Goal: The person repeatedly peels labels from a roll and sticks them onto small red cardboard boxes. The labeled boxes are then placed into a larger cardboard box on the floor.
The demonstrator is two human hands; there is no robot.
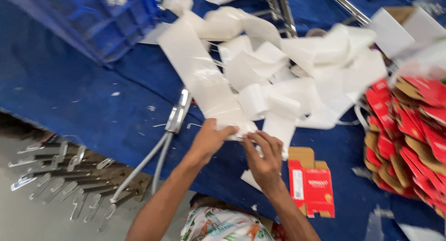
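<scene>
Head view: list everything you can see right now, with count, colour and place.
White plastic bags: a loose pile, too many to count, centre of the blue table cover.
Flat carton: one, red and brown, beside the right hand.
Stacked flat cartons: many, red and brown, right edge.
Blue crate: one, top left.
Metal tool with grey hoses: one, left of the hands.
Metal parts: many, silver, on the floor lower left.
Left hand: pinching a white bag's end.
Right hand: on the same bag end.
</scene>
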